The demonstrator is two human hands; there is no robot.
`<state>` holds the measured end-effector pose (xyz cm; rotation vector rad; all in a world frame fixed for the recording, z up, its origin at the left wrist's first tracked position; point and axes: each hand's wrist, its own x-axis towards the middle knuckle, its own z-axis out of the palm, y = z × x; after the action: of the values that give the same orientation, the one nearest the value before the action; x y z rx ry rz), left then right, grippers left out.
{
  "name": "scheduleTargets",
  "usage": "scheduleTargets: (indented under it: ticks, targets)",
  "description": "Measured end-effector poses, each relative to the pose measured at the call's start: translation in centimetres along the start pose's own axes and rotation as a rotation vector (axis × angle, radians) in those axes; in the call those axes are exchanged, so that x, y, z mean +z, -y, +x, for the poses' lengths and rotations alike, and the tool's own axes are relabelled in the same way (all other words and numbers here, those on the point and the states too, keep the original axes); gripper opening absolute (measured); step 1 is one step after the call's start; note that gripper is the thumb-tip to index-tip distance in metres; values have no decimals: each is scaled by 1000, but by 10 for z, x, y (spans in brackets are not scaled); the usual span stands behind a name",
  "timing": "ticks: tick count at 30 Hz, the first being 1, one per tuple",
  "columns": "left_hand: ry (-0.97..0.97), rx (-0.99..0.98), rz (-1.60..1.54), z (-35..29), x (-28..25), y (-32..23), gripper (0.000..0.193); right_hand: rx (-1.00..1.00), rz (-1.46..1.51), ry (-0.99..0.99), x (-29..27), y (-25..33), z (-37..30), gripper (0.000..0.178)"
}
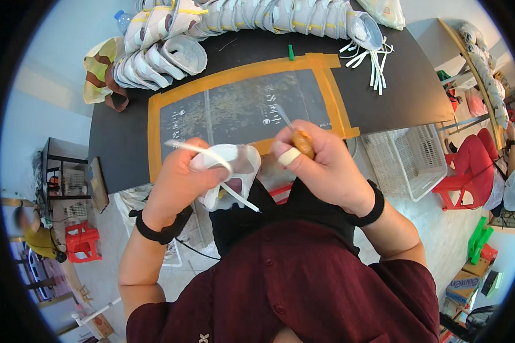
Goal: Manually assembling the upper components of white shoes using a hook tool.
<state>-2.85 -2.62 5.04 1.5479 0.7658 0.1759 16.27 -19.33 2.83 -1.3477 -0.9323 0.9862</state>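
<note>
My left hand (189,174) is closed on a white shoe upper (245,157), held above my lap at the near table edge. A flat white lace (241,198) hangs from the upper, and a loop of it bends over my left fingers. My right hand (332,163), a little apart to the right, grips the amber-coloured handle of an awl (303,143). The awl's thin metal shaft points up and away from me; its tip is too blurred to make out. A pale band wraps my right thumb.
On the dark table (395,108) lies a clear sheet edged with orange tape (154,137). Nested shoe uppers (274,17) line the far edge, beside loose white laces (377,63). A green clip (291,52) lies nearby. Below right stands a white crate (403,166); a person in red sits beyond.
</note>
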Motion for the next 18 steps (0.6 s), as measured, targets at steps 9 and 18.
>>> scheduleTargets:
  ticks: [9,18]
  targets:
    - [49,181,638,-7,-4,-33,35,78,-37,122,7,-25,31,25]
    - [249,-111,48,21,-28,-11,32,60,-67,273,28,-29,21,73]
